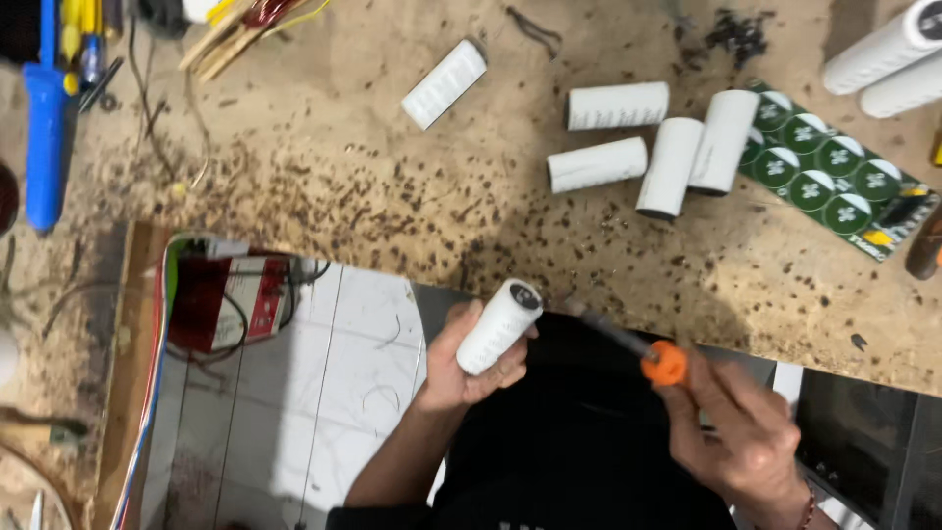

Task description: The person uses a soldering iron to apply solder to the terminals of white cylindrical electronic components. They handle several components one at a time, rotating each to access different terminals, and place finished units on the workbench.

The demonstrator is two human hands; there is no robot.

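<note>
Far left, a blue-handled tool (44, 128) lies upright along the edge of the surface (324, 186), with a cluster of yellow and blue tool handles (80, 34) just above it. The wooden top is speckled all over with dark flecks. Below its edge, a red and white box (224, 299) sits down at floor level beside a bundle of coloured wires (152, 393), on white floor tiles (334, 393).

Moving in: one white cylinder (444, 83) lies alone and tilted on the surface, well apart from the others. And here is the action, below the front edge: the left hand (461, 368) is curled around a white cylinder with a dark end cap (498, 326), fingers wrapped under it, thumb on the near side, the capped end pointing up towards the surface. The cylinder is off the surface, held in the air over the person's dark clothing.

Just to the right, a soldering iron (628, 345) with an orange collar slants up-left, its dark tip close to the capped end; whether it touches, I cannot tell. The right hand (741, 432) is closed on its handle, fingers pinched just behind the orange collar.

Up on the surface, four more white cylinders (648, 137) lie in a loose group, two of them touching. Right of those, a green circuit board (834, 177) carries rows of round capped parts. Top right corner, two long white tubes (888, 59) lie side by side.
</note>
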